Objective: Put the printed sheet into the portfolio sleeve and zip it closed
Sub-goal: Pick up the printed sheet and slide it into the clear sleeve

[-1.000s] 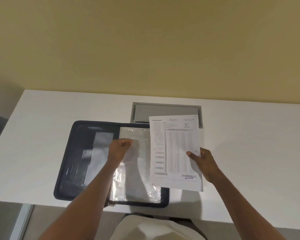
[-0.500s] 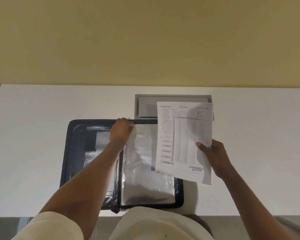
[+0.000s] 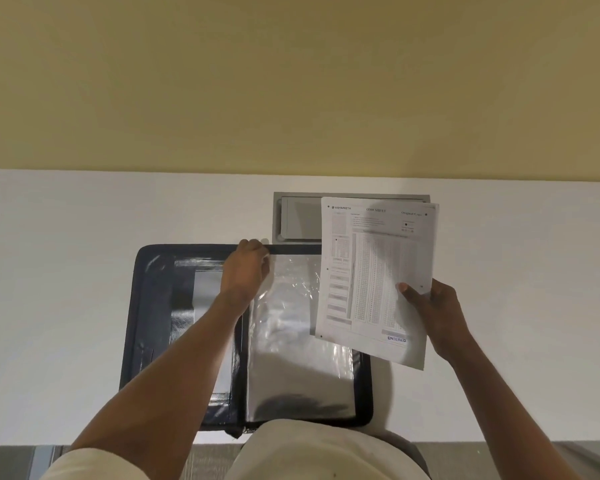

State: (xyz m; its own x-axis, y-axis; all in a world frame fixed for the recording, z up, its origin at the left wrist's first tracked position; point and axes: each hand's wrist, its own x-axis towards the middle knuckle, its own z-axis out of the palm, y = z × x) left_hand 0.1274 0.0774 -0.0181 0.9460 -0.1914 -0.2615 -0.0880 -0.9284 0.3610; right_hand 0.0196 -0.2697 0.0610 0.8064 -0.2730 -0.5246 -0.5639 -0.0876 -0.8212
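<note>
Up at the far edge of the open folder, the left hand (image 3: 248, 268) has its fingers curled down over the top left corner of the clear sleeve (image 3: 291, 344), right where the plastic meets the dark rim; the fingertips themselves are hidden behind the knuckles. The right hand (image 3: 437, 313) pinches the printed sheet (image 3: 371, 278) by its right edge, thumb flat on the printed face and the other fingers behind the paper. That sheet is held up off the table, face toward the camera and slightly tilted, outside the sleeve; in view its left part covers the right side of the folder (image 3: 153, 323) and its far end covers part of a grey hatch (image 3: 298, 216) set into the tabletop. The folder lies open and flat on the white table (image 3: 66, 271), its near edge at the table's near edge, the crinkled sleeve on its right half. A yellow wall (image 3: 291, 81) stands behind the table.
</note>
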